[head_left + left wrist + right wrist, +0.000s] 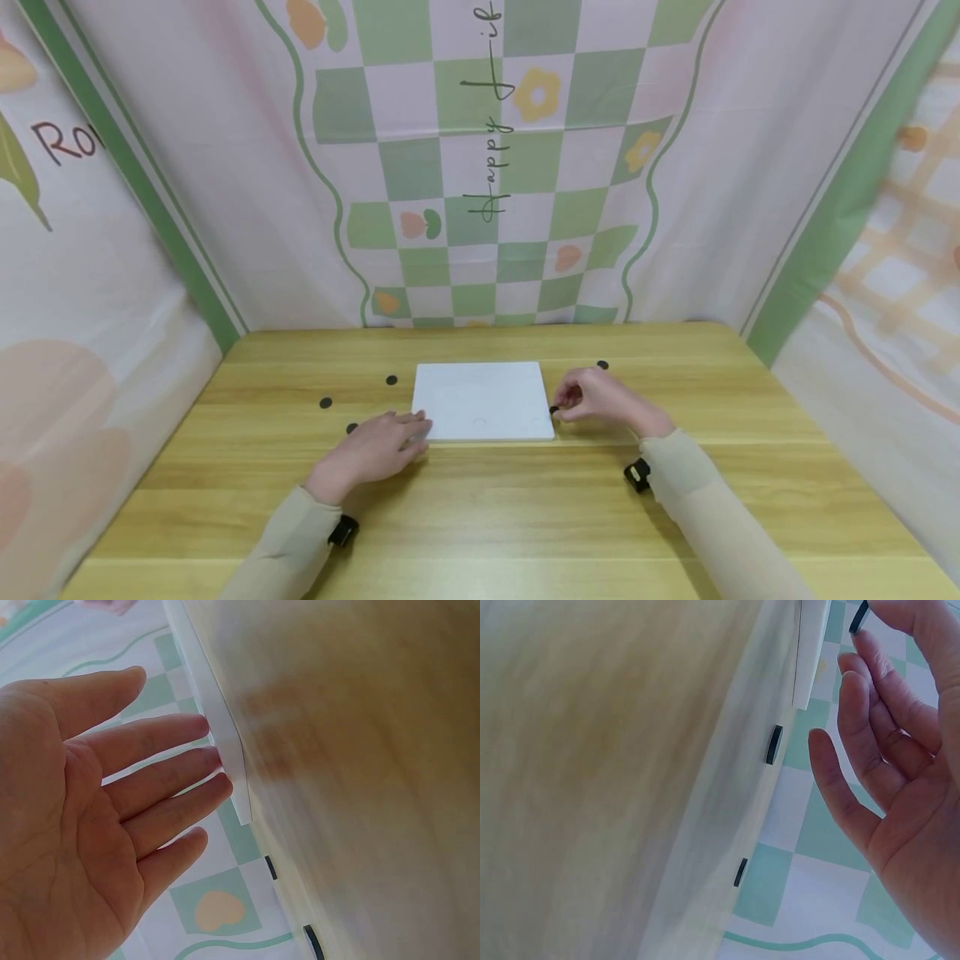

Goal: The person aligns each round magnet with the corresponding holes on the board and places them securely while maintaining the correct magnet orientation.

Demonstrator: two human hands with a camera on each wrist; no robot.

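A flat white board (pixel 480 396) lies on the wooden table. My left hand (pixel 382 447) rests its outstretched fingers on the board's near left corner; in the left wrist view, the fingertips (pixel 217 759) touch the white edge. Beside the board's right edge, my right hand (pixel 600 397) pinches a small black disc (pixel 554 410) between thumb and index finger. That same thin disc (pixel 860 616) shows at the top of the right wrist view, with the other fingers loosely bent below it.
Left of the board lie several black discs, one (pixel 392 380) near its far corner, another (pixel 326 402) farther out and a third (pixel 352 428) partly behind my left hand. Beyond my right hand is another disc (pixel 602 365). Patterned curtains (pixel 487 167) hang around the table (pixel 480 517).
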